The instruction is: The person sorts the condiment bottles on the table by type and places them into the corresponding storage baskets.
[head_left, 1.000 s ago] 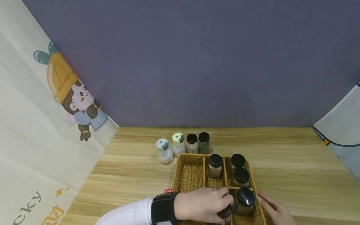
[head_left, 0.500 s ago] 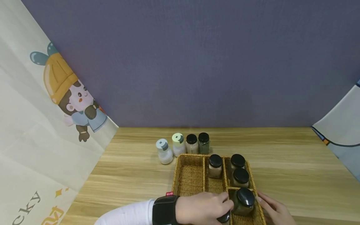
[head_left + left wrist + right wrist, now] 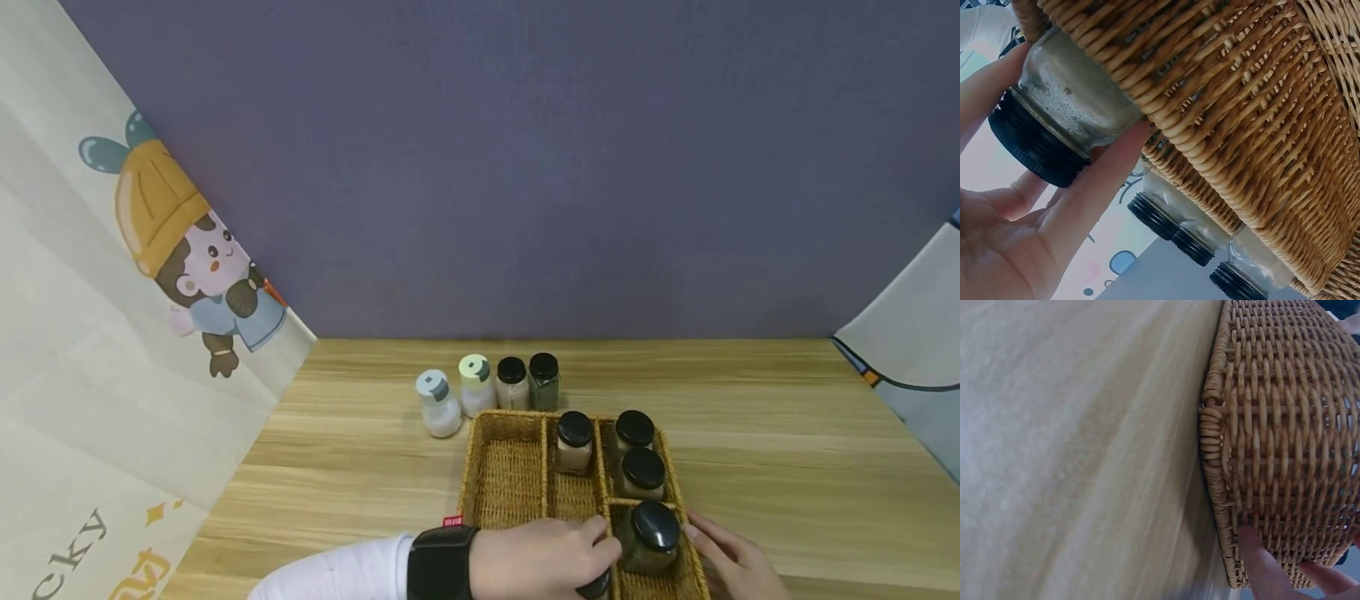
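My left hand (image 3: pixel 543 558) reaches over a woven wicker basket (image 3: pixel 466 483) and grips a glass spice jar (image 3: pixel 1072 87) by its sides. The jar has a black lid (image 3: pixel 1035 140) and pale powder inside; in the head view the hand covers most of it. It sits at the basket's front part, against a woven divider. My right hand (image 3: pixel 735 557) touches the basket's right outer wall, its fingers (image 3: pixel 1260 559) fairly straight against the weave. Just right of the held jar, a larger black-lidded jar (image 3: pixel 651 537) stands in the front right compartment.
Two black-lidded jars (image 3: pixel 642 473) fill the back right compartment, and one jar (image 3: pixel 574 443) stands in the middle one. Behind the basket are a white-capped shaker (image 3: pixel 439 405), a yellow-capped shaker (image 3: pixel 477 386) and two small jars (image 3: pixel 544 382). A grey-blue panel (image 3: pixel 562 183) borders the wooden table (image 3: pixel 360 433).
My left hand has shifted slightly down and toward the near side with the jar, whose lid now shows less. The right hand has stayed at the basket's side.
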`<state>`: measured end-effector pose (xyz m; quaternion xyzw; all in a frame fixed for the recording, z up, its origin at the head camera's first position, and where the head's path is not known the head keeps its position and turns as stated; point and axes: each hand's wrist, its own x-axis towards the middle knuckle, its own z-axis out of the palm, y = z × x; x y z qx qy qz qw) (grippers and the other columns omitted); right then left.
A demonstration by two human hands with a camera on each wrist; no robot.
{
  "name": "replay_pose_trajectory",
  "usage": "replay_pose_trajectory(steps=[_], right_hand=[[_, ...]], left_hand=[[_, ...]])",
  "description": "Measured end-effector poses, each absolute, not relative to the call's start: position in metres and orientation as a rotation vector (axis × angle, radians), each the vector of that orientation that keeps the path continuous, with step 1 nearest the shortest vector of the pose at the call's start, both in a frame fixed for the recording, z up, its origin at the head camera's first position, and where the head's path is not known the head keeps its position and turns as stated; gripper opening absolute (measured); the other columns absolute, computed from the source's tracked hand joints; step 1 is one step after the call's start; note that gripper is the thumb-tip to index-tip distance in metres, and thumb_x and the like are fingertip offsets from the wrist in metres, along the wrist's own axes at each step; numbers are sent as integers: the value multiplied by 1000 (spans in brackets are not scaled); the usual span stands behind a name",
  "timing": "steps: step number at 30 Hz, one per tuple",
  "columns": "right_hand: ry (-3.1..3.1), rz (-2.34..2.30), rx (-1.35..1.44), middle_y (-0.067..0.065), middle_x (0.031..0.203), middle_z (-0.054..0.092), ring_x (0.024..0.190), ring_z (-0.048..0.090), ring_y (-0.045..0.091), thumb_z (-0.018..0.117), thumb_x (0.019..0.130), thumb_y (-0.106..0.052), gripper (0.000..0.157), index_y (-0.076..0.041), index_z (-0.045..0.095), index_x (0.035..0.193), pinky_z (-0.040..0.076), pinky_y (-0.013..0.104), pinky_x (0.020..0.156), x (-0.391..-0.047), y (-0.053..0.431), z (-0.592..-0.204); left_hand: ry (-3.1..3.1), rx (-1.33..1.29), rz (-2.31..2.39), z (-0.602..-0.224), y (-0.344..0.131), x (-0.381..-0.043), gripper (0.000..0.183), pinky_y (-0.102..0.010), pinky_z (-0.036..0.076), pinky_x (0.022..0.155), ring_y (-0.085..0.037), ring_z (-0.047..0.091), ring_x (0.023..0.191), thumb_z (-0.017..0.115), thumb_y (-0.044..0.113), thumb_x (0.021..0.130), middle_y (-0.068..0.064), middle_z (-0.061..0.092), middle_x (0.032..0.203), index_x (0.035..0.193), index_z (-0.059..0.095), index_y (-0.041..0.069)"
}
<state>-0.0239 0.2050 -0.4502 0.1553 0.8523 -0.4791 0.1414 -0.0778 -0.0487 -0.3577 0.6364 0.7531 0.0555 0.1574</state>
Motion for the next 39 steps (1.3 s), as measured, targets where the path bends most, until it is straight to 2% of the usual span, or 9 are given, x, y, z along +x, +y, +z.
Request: replay_pose_trajectory(steps=[11, 19, 23, 30, 39], right_hand=[[2419, -1448, 480, 32, 129, 35, 111, 43, 45, 43, 88, -49, 72, 7, 35, 131, 52, 40, 74, -23, 205, -452], [2323, -1588, 539, 33, 132, 29, 109, 45, 44, 46, 87, -47, 73, 8, 31, 132, 54, 38, 70, -22, 203, -455], [2341, -1561, 534, 32, 132, 31, 110, 44, 44, 45, 87, -48, 73, 8, 32, 132, 53, 39, 70, -22, 203, -454], [2347, -1546, 522, 33, 131, 32, 110, 44, 45, 45, 88, -46, 71, 9, 32, 132, 53, 39, 70, -22, 203, -452], [2393, -1495, 503, 33, 129, 35, 110, 44, 45, 43, 90, -43, 66, 9, 33, 131, 53, 39, 71, -22, 202, -449]], left_hand=[[2121, 1803, 200, -357, -51, -80, 41, -3, 32, 50, 4, 39, 56, 52, 34, 87, 5, 40, 92, 118, 44, 8], [2075, 1689, 256, -358, -52, -86, 48, -4, 38, 59, 4, 47, 69, 54, 38, 85, 1, 45, 112, 122, 41, 10], [2092, 1697, 232, -358, -52, -87, 48, -3, 39, 63, 4, 51, 76, 55, 40, 84, -1, 46, 118, 122, 43, 12], [2109, 1718, 179, -357, -52, -88, 47, -4, 38, 57, 4, 49, 78, 55, 42, 84, 4, 48, 110, 121, 46, 15], [2116, 1794, 141, -353, -56, -91, 49, -4, 39, 63, 2, 51, 87, 55, 43, 84, 2, 50, 113, 123, 47, 16]])
